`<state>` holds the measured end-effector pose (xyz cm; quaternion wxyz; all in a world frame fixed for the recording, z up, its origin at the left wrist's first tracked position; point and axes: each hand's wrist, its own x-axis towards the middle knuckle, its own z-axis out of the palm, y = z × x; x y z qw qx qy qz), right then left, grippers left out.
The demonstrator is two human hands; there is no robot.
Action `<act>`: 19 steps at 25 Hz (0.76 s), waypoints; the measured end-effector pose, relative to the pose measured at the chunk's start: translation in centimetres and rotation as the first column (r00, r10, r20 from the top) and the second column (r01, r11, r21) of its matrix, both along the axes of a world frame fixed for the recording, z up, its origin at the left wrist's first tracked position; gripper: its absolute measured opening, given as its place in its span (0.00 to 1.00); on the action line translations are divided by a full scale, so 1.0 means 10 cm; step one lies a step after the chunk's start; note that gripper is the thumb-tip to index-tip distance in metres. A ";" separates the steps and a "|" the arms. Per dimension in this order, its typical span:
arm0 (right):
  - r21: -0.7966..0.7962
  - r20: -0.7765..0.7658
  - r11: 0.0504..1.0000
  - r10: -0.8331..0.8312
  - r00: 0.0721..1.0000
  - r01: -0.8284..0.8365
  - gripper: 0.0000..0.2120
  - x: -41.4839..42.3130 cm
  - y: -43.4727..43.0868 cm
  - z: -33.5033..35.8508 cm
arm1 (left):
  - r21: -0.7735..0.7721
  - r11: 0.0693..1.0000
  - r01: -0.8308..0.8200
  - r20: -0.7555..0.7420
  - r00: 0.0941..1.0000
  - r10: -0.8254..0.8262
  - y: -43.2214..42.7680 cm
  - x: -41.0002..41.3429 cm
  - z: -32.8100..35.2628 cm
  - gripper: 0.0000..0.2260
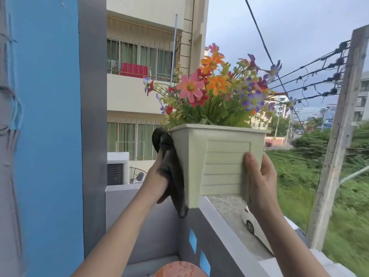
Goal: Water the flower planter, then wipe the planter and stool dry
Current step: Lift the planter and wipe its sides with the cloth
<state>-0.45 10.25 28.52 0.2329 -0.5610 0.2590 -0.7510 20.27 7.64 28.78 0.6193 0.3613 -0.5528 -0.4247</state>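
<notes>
The pale green planter [217, 156] is held raised in front of the balcony wall [225, 232], its base near the wall's top edge; contact with the ledge cannot be confirmed. The right hand [261, 178] grips the planter's right corner, thumb flat on the ribbed front panel, fingers wrapped behind. The left hand [157, 176] presses a dark cloth [171, 170] against the planter's left face; the cloth hangs below the base corner. Multicoloured flowers [215, 90] rise above the rim. Left of the cloth, open air separates the planter from a grey pillar [92, 116]. The round reddish stool [177, 269] top shows at the bottom edge, below both forearms. Beyond the wall: a white car [253, 222], grass, overhead cables.
</notes>
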 end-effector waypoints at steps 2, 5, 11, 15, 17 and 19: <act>0.014 0.018 0.999 0.035 0.999 -0.035 0.23 -0.03 -0.01 0.01 | 0.019 0.999 0.030 0.030 0.999 -0.031 -0.05 0.03 -0.09 0.27; 0.032 0.021 0.994 0.103 0.994 -0.104 0.26 -0.05 -0.06 0.00 | -0.014 0.999 0.040 -0.040 0.998 -0.040 -0.03 0.02 -0.15 0.33; 0.205 -0.109 0.976 0.094 0.990 -0.070 0.36 -0.01 -0.03 0.10 | -0.182 0.959 -0.218 -0.133 0.972 0.196 0.11 0.01 -0.12 0.23; 0.404 -0.275 0.903 -0.033 0.961 0.147 0.29 0.01 -0.03 0.21 | -0.227 0.878 -0.421 -0.115 0.907 0.405 0.26 0.07 -0.09 0.19; 0.559 -0.188 0.826 0.033 0.982 0.079 0.27 0.07 -0.04 0.18 | -0.258 0.832 -0.491 -0.045 0.866 0.498 0.34 0.07 -0.09 0.17; 0.616 -0.057 0.787 0.078 0.995 -0.027 0.25 0.14 -0.05 0.12 | -0.289 0.804 -0.520 -0.025 0.843 0.537 0.38 0.09 -0.11 0.18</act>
